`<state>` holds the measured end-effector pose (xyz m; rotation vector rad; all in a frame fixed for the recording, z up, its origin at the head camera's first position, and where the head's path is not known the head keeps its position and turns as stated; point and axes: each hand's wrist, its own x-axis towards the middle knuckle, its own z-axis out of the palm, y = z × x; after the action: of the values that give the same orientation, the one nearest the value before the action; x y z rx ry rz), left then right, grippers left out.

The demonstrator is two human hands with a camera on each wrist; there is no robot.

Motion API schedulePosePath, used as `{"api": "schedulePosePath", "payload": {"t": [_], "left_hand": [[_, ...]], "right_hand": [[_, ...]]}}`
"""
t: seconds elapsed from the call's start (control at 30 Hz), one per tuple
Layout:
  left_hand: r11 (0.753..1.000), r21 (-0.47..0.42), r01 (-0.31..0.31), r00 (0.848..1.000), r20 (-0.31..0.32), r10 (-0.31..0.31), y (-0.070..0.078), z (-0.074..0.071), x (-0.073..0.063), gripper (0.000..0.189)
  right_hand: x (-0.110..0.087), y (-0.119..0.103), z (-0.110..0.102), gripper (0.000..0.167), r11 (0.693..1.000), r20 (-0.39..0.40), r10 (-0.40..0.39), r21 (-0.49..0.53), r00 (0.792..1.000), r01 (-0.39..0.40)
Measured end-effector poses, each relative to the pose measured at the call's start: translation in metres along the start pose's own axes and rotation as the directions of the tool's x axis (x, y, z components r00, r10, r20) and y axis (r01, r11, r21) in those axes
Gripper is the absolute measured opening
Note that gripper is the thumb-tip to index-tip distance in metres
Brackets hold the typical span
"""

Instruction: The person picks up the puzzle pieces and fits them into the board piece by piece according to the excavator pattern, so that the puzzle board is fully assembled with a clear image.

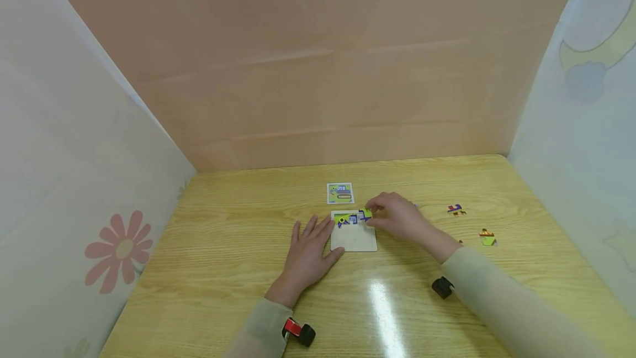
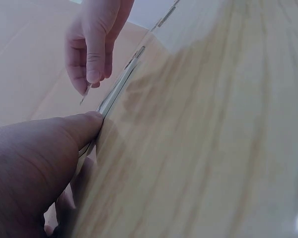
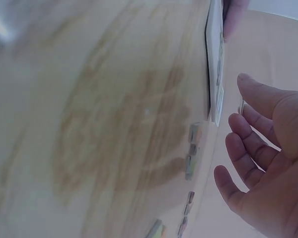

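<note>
A white puzzle board [image 1: 355, 242] lies flat on the table, with several joined jigsaw pieces [image 1: 345, 219] along its far side. My left hand [image 1: 309, 253] rests at the board's left edge, fingers stretched out and thumb against the near left corner. Over the far right corner, my right hand [image 1: 397, 217] pinches a green and purple jigsaw piece [image 1: 367, 214] between thumb and fingers. Seen edge-on in the right wrist view, that piece [image 3: 242, 106] is a thin sliver held apart from the board [image 3: 215, 64].
Just beyond the board lies a square picture card [image 1: 340, 193] with a vehicle on it. Loose jigsaw pieces [image 1: 455, 210] are scattered to the right, including a green and orange one [image 1: 488, 237]. Others are partly hidden by the right arm. Cloth walls [image 1: 318, 98] enclose the table.
</note>
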<state>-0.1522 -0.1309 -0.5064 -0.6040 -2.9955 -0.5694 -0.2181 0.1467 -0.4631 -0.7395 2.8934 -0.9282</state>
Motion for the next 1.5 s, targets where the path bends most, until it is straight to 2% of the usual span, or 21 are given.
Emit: {"api": "schedulePosePath", "payload": {"t": [0.27,0.93,1.13,1.33,1.5], "left_hand": [[1.0,0.006,-0.002,1.0,-0.001,0.002,-0.001,-0.001,0.0,0.074],[1.0,0.011,-0.011,1.0,-0.008,0.011,-0.002,0.002,0.0,0.074],[1.0,0.004,-0.016,1.0,-0.013,0.016,-0.001,0.001,0.0,0.074],[1.0,0.008,-0.02,1.0,-0.014,0.02,0.0,-0.001,-0.001,0.074],[1.0,0.01,-0.02,1.0,-0.016,0.02,0.0,-0.001,-0.001,0.074]], "right_hand": [[0.005,0.001,0.008,0.033,0.999,0.011,-0.008,-0.043,1.0,0.009],[0.009,-0.006,0.012,0.033,0.985,0.033,0.032,-0.171,0.999,-0.026],[0.008,-0.008,0.012,0.035,0.979,0.035,0.018,-0.204,0.999,-0.01],[0.006,-0.009,0.011,0.039,0.982,0.029,-0.001,-0.189,1.0,0.006],[0.005,-0.008,0.012,0.035,0.98,0.04,-0.071,-0.184,0.997,0.078]]}}
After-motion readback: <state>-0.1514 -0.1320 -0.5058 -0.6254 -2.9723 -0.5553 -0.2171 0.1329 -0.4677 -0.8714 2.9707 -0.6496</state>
